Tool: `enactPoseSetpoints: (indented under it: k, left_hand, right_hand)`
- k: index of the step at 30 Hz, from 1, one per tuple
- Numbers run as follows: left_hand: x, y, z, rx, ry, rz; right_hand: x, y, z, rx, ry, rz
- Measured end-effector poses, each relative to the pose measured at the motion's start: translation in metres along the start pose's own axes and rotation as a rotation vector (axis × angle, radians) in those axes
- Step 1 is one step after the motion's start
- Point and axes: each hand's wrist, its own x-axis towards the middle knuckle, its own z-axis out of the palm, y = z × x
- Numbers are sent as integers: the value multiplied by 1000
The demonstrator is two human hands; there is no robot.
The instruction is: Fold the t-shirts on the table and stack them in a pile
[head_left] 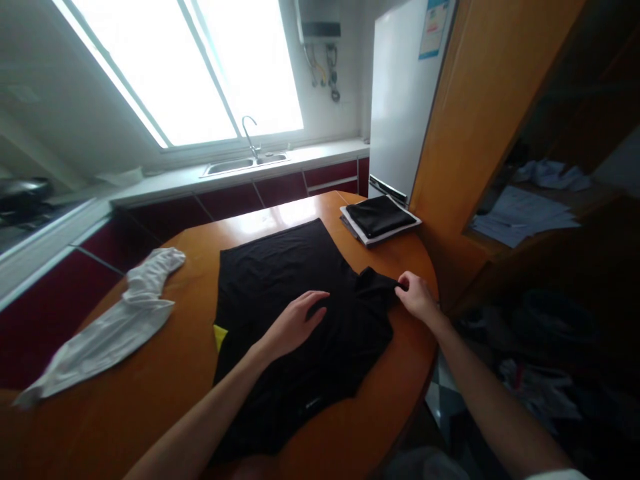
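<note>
A black T-shirt [280, 267] lies spread on the wooden table [195, 287], its hem toward the window and a yellow patch showing at its left edge. My right hand [416, 295] pinches the end of the sleeve at the right, near the table's edge. Over the middle of the shirt is my left hand [295, 323], fingers apart and holding nothing; whether it touches the cloth I cannot tell. Part of the shirt is hidden under my left forearm.
A crumpled white garment [117, 327] lies on the table's left side. Folded dark and white clothes [381, 217] are stacked at the far right. Beyond are a counter with a sink [230, 165] and a fridge [403, 100]. An orange cabinet [480, 100] stands right.
</note>
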Motion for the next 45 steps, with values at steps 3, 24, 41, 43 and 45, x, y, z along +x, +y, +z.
enactPoseSetpoints:
  k: [3,24,41,43,45]
  left_hand:
    - [14,-8,20,-234,19,-116]
    - [-2,-22,44,-150,123,-170]
    - [0,-23,23,99,-37,-175]
    - [1,-23,23,99,-32,-168]
    - [2,-25,24,94,-40,-155]
  right_hand:
    - [5,-26,-7,221,48,-55]
    - [106,-80,71,413,-150,-300]
    - [61,-80,63,306,-136,-451]
    - [33,-86,49,257,-168,-526]
    - [-1,-86,35,197,-209,-567]
